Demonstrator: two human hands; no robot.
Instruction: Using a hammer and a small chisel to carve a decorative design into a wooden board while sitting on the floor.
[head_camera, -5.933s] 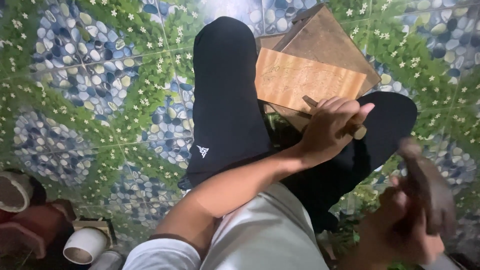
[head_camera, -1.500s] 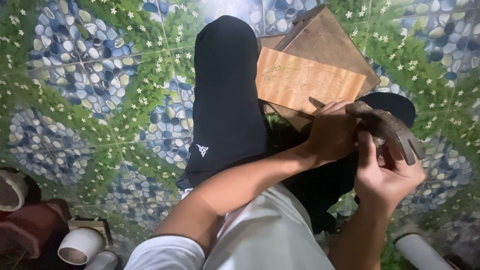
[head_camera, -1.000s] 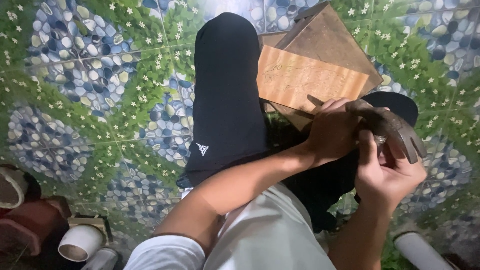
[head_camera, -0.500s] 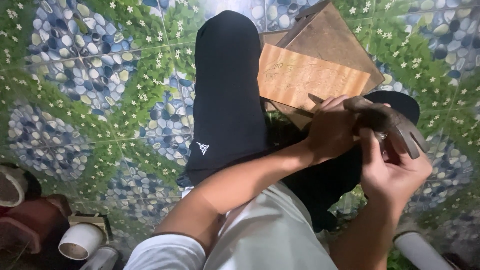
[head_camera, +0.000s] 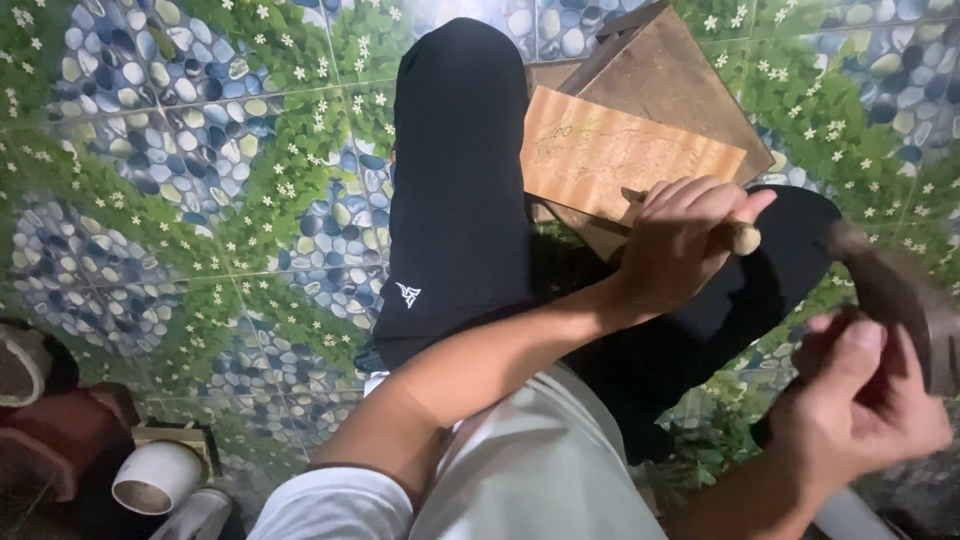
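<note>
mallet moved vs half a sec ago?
Yes. The mallet in the right hand has pulled back right and down, away from the chisel held by the left hand on the wooden board.

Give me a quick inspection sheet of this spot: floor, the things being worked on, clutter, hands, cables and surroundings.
Surface: tiled floor printed with blue pebbles, green leaves and white flowers.
Job's things: pale wooden panel with faint drawn lines, lying on a darker wooden block; wooden-handled chisel; dark mallet, blurred.
Clutter: white cup and a reddish object at lower left.
Hands: left hand wrapped around the chisel; right hand grips the mallet.
Cables: nothing seen.
Surroundings: person's black-trousered legs, white shirt.
</note>
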